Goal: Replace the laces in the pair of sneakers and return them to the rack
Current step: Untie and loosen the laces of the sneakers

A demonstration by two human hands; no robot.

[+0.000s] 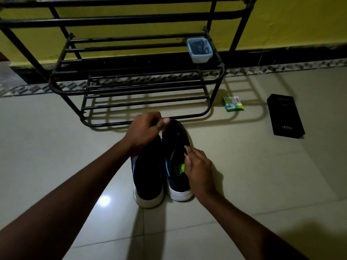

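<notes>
Two dark sneakers with white soles stand side by side on the tiled floor, heels toward me. My left hand [145,129] hovers over the toe end of the left sneaker [148,177] with fingers curled, pinching something dark and thin, probably a lace end. My right hand [199,169] rests on the right sneaker [176,139], its fingers curled at the edge of the opening and tongue, where a green insole shows. The black metal rack [131,87] stands just beyond the shoes.
A clear plastic tub [200,50] holding dark laces sits on the rack's middle shelf at the right. A small green box [233,104] and a black phone box [285,116] lie on the floor to the right. Yellow wall behind.
</notes>
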